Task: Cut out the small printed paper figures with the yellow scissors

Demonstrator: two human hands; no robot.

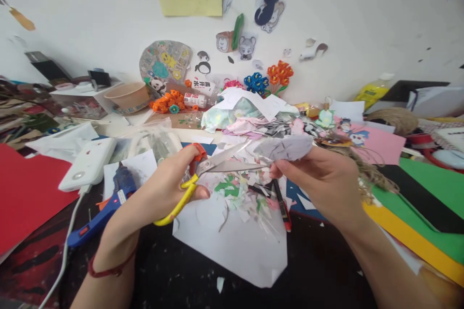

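My left hand [177, 186] is closed round the yellow and orange handles of a pair of scissors [213, 161]. Their blades are parted and point right, with the tips by a pale paper cutout [286, 148] that bears dark lines. Between thumb and fingers, my right hand [322, 178] pinches this cutout at its right end. Whether a blade touches the paper, I cannot tell. Under the blades, small coloured paper scraps [246, 193] lie on a white sheet [235, 246]. A black and red cutter-like tool [282, 205] rests among the scraps.
A blue glue gun [105, 212] and a white power bank [87, 164] with a cable lie at left. A heap of paper and fabric-like pieces [250, 116] stands behind my hands. At right are a black phone-like slab [424, 198] and green paper [435, 178].
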